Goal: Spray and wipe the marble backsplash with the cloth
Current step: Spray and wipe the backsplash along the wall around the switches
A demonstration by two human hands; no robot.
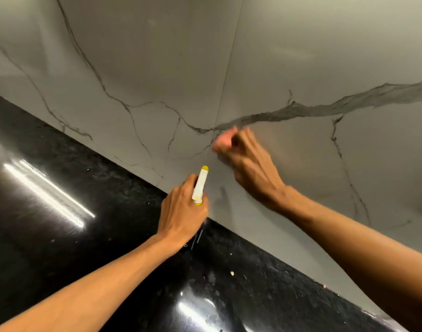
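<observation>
Head view. Two bare forearms (123, 281) enter from the bottom edge. Below the slab joint (226, 75), the left hand (181, 212) is clenched round a spray bottle (199, 185). Its white head and yellow tip point up at the marble backsplash (142, 56); the bottle's body is hidden under the hand.

At the foot of the slab joint, where the dark vein (324, 107) meets it, the right hand (250, 168) grasps a bunched pink cloth (223, 140) at its fingertips and presses it to the marble. Both are blurred, so the exact finger hold cannot be read.

Judgement: the wiping step is in hand, with the sprayer kept ready. The next move calls for firm strokes outward from the slab joint, and fresh spray on any stretch that looks dry.

Below the slab joint, the black countertop (61, 236) carries strong glare and scattered specks, with a pale crumb (232, 273) right of the left forearm. Nothing blocks the marble. The bottle head sits close to the wiping hand and may crowd a downward stroke.
</observation>
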